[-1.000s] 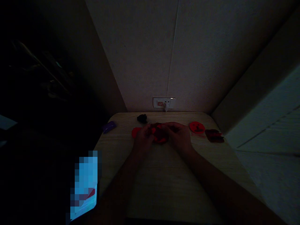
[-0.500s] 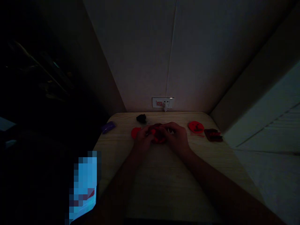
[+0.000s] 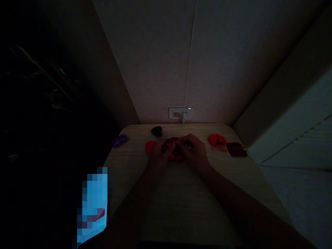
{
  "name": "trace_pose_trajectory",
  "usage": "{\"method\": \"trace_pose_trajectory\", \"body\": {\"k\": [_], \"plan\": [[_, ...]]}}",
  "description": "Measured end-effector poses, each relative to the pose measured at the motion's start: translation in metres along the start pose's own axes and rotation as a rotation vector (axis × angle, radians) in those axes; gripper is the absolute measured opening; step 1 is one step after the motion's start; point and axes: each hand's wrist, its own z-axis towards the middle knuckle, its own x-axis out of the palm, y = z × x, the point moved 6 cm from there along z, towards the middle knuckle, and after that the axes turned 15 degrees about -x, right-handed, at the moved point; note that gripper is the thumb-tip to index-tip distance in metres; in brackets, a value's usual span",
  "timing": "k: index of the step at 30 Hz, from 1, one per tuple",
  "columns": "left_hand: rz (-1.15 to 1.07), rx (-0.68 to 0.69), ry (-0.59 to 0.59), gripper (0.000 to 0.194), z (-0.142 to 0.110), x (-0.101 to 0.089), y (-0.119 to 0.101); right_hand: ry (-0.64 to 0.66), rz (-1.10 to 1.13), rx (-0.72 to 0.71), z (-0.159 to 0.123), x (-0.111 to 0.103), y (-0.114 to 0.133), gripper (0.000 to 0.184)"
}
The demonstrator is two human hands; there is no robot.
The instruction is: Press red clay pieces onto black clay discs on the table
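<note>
Head view: nearest me, low on the left, a lit screen [image 3: 94,200] glows beside the wooden table [image 3: 181,207]. Further in, my left hand [image 3: 158,154] and right hand [image 3: 195,150] meet around a round red and dark piece [image 3: 176,157], which sits between them towards the middle of the table. My left fingers are curled narrow on its left side, the thumb laid over the front; my right fingers arch over, with a small gap inside the curl, and their tips pinch its upper right edge.

What has just changed is small – my left thumb has slid inwards and up, so the two thumbs now come close together over the piece, where a second ago they stood further apart. I take that to mean both hands are working one spot near its upper edge rather than just steadying it. In this gloom I can't fairly tell whether the thumbs touch.

Just past my left hand, partly hidden, a plain red disc [image 3: 149,147] shows. Over to the right lie a dark block with red stripes [image 3: 236,149], a thin red strip [image 3: 219,149] and a red round with dark marks [image 3: 217,140]. On the far left is a purple packet [image 3: 120,140]; further back, a black lump [image 3: 157,131]. Beyond – the wall socket [image 3: 174,113], with a plug [image 3: 183,118] in it.
</note>
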Motion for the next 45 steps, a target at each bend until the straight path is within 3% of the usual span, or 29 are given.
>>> {"method": "trace_pose_trajectory", "body": {"k": [6,9,11,14,17,19,26,32,45], "plan": [[0.062,0.008,-0.109,0.028,0.000,-0.008,0.001,0.070,-0.031,-0.070,0.000,0.002,0.007,0.012],[0.103,0.027,-0.123,0.025,0.000,-0.009,-0.001,0.024,-0.036,-0.063,0.000,0.000,0.004,0.005],[0.121,0.026,-0.129,0.024,0.001,-0.009,-0.001,-0.034,-0.007,0.003,-0.002,-0.001,-0.004,0.015],[0.074,0.001,-0.122,0.025,0.003,-0.010,0.000,-0.044,0.225,0.224,-0.007,0.008,-0.023,0.028],[0.031,-0.026,-0.105,0.026,0.004,-0.009,0.003,0.017,0.487,0.416,-0.013,0.023,-0.032,0.028],[0.022,-0.037,-0.106,0.026,0.004,-0.009,0.004,0.017,0.554,0.461,-0.015,0.027,-0.032,0.028],[-0.052,-0.042,-0.054,0.025,0.003,-0.005,0.007,0.016,0.467,0.397,-0.011,0.020,-0.028,0.026],[0.010,-0.027,-0.059,0.029,0.000,-0.005,0.002,-0.006,0.539,0.460,-0.012,0.022,-0.029,0.026],[-0.138,-0.060,-0.077,0.027,0.007,-0.010,0.012,0.139,0.499,0.324,-0.011,0.026,-0.023,0.031]]}}
